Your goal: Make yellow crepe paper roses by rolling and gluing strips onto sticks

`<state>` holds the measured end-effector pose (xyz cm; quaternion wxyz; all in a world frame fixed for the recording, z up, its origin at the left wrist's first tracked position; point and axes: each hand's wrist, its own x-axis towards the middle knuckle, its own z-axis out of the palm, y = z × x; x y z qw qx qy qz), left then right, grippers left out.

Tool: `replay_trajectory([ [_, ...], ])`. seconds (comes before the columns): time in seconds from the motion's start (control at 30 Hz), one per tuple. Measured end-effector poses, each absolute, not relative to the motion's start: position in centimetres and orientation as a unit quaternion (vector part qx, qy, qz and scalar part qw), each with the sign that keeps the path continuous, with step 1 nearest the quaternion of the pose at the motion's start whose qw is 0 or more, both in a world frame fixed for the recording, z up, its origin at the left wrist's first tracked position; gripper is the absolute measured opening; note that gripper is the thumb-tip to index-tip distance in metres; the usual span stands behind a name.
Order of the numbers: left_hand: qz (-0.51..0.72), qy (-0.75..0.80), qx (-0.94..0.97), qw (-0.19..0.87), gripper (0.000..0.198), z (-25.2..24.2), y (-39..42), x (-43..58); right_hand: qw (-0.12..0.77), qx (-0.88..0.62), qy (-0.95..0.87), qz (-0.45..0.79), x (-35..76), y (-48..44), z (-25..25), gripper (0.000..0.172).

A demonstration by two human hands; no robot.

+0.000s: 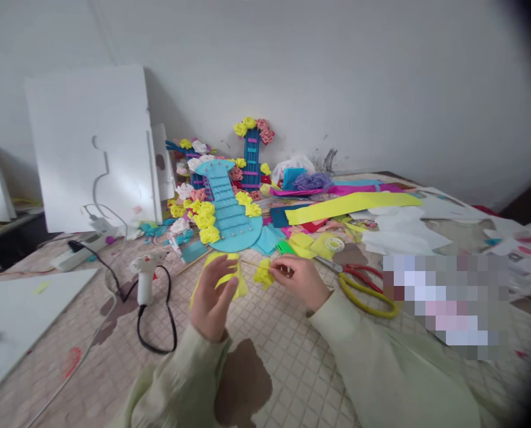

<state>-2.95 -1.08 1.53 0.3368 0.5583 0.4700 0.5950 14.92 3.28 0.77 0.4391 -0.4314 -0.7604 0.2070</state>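
Observation:
My left hand (212, 294) is raised over the table with its fingers curled round a strip of yellow paper (236, 276). My right hand (302, 279) pinches a thin wooden stick (252, 263) with a small yellow paper flower (264, 274) rolled on it. The two hands are close together, just in front of a blue guitar-shaped craft piece (230, 208) trimmed with yellow, pink and white paper flowers.
A white glue gun (146, 270) with a black cord lies to the left, near a power strip (76, 252). Yellow-handled scissors (363, 291) lie to the right. Coloured paper sheets (350, 205) cover the far table. White foam boards (91, 148) lean on the wall.

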Motion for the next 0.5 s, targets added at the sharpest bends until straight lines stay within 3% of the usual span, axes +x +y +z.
replay_trajectory([
  [0.1,0.565,0.549,0.607,0.105,0.016,2.0,-4.0,-6.7,0.439,-0.431,-0.76,0.211,14.9,3.3,0.5,0.009],
  [0.2,0.486,0.679,0.548,-0.035,0.031,1.8,-5.9,-11.1,0.441,-0.432,-0.757,0.217,14.8,3.3,0.3,0.007],
  [0.3,0.465,0.711,0.506,-0.15,0.025,1.2,-5.6,-15.4,0.444,-0.432,-0.753,0.223,14.8,3.1,0.3,0.008],
  [0.37,0.424,0.743,0.487,-0.176,0.062,0.7,-4.3,-17.6,0.445,-0.429,-0.753,0.226,14.8,3.0,0.4,0.009],
  [0.4,0.395,0.762,0.487,-0.161,0.071,0.5,-3.6,-18.5,0.446,-0.428,-0.753,0.226,14.9,3.0,0.4,0.009],
  [0.5,0.31,0.805,0.499,-0.087,0.059,0.0,-1.0,-20.1,0.451,-0.426,-0.752,0.221,15.0,3.0,0.4,0.011],
])
